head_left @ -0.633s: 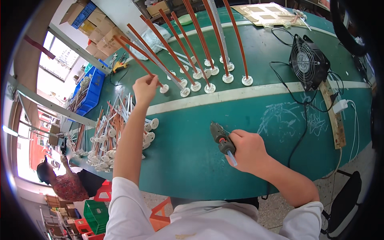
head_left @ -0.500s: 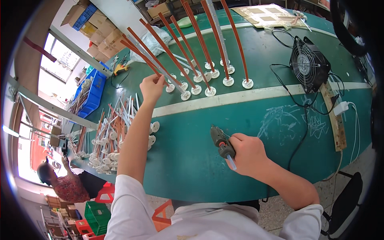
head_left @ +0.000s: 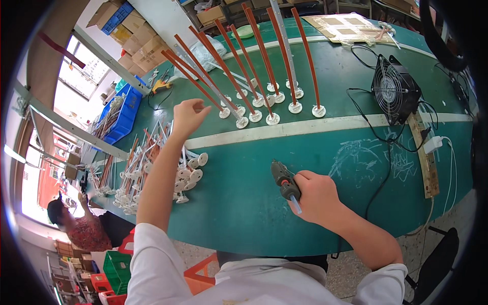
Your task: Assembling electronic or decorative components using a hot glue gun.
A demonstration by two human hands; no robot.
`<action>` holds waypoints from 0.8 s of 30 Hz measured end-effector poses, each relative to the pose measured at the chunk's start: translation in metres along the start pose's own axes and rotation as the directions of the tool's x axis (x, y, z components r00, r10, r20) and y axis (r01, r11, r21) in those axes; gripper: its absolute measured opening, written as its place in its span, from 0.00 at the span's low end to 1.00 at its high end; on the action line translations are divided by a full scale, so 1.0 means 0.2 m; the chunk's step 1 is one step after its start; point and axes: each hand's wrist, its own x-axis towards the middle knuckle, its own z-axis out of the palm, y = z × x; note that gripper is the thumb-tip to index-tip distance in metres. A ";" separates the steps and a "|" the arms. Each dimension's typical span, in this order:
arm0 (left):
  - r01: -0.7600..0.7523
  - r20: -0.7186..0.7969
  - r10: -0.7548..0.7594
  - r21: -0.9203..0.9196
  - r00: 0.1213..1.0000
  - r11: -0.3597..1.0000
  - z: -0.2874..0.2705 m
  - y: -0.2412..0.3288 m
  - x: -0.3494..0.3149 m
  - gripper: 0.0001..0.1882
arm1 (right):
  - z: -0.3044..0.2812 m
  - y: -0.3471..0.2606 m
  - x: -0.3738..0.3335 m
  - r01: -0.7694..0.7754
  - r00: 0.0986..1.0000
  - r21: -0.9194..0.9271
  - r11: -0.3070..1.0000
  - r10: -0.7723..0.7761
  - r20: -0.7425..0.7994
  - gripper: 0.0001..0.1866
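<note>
My right hand (head_left: 319, 195) is wrapped round the grip of a dark glue gun (head_left: 285, 180), with its nozzle pointing away from me. A translucent glue stick (head_left: 295, 204) pokes out of the gun's rear. My left hand (head_left: 188, 118) hovers over the table, its fingers loosely bent and apart with nothing in them. Just to its right, several brown and silvery sticks (head_left: 309, 66) stand upright or leaning on round white bases (head_left: 273, 119). Below the left forearm lies a heap of similar sticks with white discs (head_left: 189, 175).
A black fan (head_left: 396, 89) with loose cables stands at the right, beside a power strip (head_left: 426, 152). A blue crate (head_left: 122, 114) of sticks sits at the left edge. Cardboard (head_left: 348, 28) lies at the far side. Another person (head_left: 89, 231) sits at the far left.
My left hand has let go of a brown stick and drawn back to the left. The right hand keeps the glue gun in nearly the same place. The view has shifted slightly.
</note>
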 end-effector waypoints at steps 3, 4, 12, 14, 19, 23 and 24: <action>-0.028 0.136 -0.002 0.217 0.991 0.976 -0.19 -0.14 -0.04 0.21 | 0.01 0.00 -0.01 -0.002 1.000 -0.001 1.000 0.002 -0.005 0.11; 0.086 0.156 -0.173 0.452 0.972 0.888 -0.24 -0.12 -0.08 0.24 | 0.01 0.00 -0.01 -0.014 1.000 -0.020 1.000 0.014 -0.002 0.11; 0.195 0.312 -0.578 0.734 0.754 0.651 -0.33 -0.29 -0.35 0.36 | 0.00 -0.01 -0.01 0.021 1.000 -0.032 0.999 -0.021 -0.001 0.11; 0.210 0.277 -0.513 0.682 0.813 0.701 -0.35 -0.38 -0.38 0.31 | 0.00 -0.02 -0.01 0.026 1.000 -0.033 0.999 -0.025 0.013 0.11; 0.282 0.223 -0.410 0.445 0.884 0.850 -0.45 -0.35 -0.43 0.21 | 0.00 -0.02 -0.01 0.013 1.000 -0.036 0.999 -0.012 0.021 0.11; 0.443 0.086 -0.448 0.071 0.890 0.894 -0.50 -0.23 -0.52 0.15 | -0.01 -0.03 -0.01 0.014 1.000 -0.025 1.000 -0.014 0.021 0.11; 0.425 0.047 -0.423 -0.045 0.905 0.904 -0.51 -0.14 -0.54 0.13 | -0.01 -0.03 -0.01 0.012 1.000 -0.023 1.000 -0.011 0.023 0.11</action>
